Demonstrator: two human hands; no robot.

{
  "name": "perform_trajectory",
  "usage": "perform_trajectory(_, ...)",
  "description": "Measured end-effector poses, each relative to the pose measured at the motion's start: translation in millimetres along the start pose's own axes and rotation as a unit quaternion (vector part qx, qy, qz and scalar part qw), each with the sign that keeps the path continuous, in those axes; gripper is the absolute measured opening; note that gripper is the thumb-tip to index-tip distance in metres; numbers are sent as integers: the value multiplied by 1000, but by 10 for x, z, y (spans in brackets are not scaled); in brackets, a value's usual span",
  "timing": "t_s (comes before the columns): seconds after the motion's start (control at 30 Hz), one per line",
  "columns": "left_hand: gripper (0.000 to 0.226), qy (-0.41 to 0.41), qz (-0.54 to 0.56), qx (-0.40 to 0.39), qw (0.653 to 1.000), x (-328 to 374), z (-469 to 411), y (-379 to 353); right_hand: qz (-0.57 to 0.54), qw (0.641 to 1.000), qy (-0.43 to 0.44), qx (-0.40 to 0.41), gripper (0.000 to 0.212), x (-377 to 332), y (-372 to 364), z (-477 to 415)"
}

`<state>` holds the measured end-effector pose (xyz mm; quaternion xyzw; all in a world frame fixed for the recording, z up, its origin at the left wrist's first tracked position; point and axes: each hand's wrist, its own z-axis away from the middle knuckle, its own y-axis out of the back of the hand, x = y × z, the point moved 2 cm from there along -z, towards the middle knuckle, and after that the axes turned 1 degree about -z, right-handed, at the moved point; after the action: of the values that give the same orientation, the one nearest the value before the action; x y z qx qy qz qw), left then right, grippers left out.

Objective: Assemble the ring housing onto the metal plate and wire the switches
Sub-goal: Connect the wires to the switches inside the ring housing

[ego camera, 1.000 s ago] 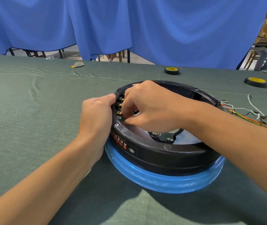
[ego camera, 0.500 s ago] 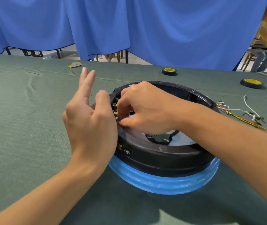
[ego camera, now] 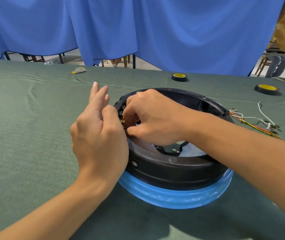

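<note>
The ring housing sat on the blue-filmed metal plate, in the middle of the green-clothed table and directly ahead of the person. Its switches were set in the wall at about 9 o'clock on the ring, brass tabs pointing inward.

The right hand reached across the opening to that spot with its fingers curled at the tabs. Whether they pinched anything I could not tell, as the knuckles hid the tips. The left hand stood outside the wall at the same 9 o'clock point with its fingers straight and loosely spread, holding nothing. Its thumb was close against the rim, contact uncertain.

The loose wires lay on the cloth at 3 o'clock — the opposite side from the switches — with their length trailing away from the rim toward 4 o'clock. The right arm passed nearest them. Any wiring move probably turned on carrying those ends across the ring — from 3 to 9.
</note>
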<state>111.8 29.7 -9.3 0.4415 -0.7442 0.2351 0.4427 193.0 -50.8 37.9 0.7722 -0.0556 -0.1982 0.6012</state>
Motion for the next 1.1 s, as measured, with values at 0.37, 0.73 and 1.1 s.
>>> perform_trajectory(0.37,46,44,19,-1,999,-33,-55,3,-72,994,-22,75,14,111,207,58)
perform_trajectory(0.73,47,174,54,-147,972,-173,-410,-51,5,1000,-22,-6,8,98,130,76)
perform_trajectory(1.1,41,171,67,-132,974,-191,-352,-105,45,999,16,-4,9,18,93,62)
